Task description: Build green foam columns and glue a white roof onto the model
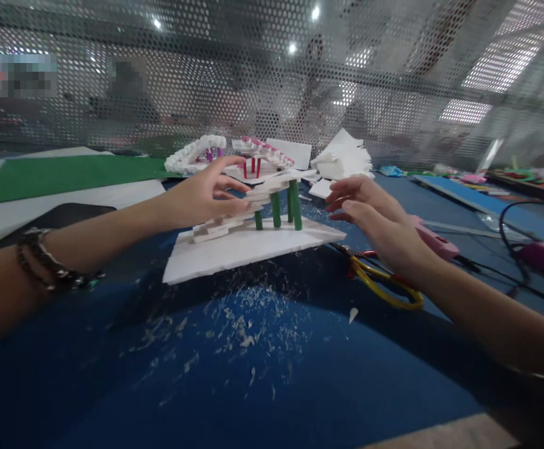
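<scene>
A white foam staircase model (253, 202) on green pillars (276, 211) stands on a white foam base board (234, 249) on the blue table. My left hand (201, 196), with a beaded bracelet on the wrist, reaches to the stairs' upper left side, fingers curved and apart, the fingertips touching or almost touching the steps. My right hand (374, 215) hovers just right of the model with fingers spread and nothing in it.
Yellow-handled scissors (384, 284) and a pink glue gun (433, 240) lie under my right forearm. Foam crumbs (243, 324) litter the blue mat. Behind stand two more foam models (197, 153), foam offcuts (344, 159), a green sheet (66, 174) and a perforated metal screen (272, 81).
</scene>
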`<state>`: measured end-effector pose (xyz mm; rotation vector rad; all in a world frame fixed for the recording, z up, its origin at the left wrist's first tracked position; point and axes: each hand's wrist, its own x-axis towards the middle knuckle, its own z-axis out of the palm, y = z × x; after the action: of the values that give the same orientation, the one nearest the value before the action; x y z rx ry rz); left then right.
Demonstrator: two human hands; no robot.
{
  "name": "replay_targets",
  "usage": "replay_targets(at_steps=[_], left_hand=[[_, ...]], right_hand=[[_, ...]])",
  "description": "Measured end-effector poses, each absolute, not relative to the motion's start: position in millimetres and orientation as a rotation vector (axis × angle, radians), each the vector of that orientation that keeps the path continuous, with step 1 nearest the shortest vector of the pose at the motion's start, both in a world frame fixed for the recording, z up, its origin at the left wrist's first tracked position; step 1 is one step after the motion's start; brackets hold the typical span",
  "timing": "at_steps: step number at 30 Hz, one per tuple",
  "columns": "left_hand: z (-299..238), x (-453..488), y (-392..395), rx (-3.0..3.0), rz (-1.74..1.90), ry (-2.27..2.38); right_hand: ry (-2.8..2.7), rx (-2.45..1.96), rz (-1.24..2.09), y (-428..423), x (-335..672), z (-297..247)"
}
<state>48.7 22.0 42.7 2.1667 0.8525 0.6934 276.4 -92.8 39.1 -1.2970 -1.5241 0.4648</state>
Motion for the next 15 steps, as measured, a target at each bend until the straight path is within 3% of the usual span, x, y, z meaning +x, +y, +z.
replay_targets(at_steps=[15], left_hand=[[45.7, 47.1, 17.8, 2.224, 0.681, 0.695]], right_hand=[[-1.630, -1.467, 0.596, -90.6, 273.1, 35.1]])
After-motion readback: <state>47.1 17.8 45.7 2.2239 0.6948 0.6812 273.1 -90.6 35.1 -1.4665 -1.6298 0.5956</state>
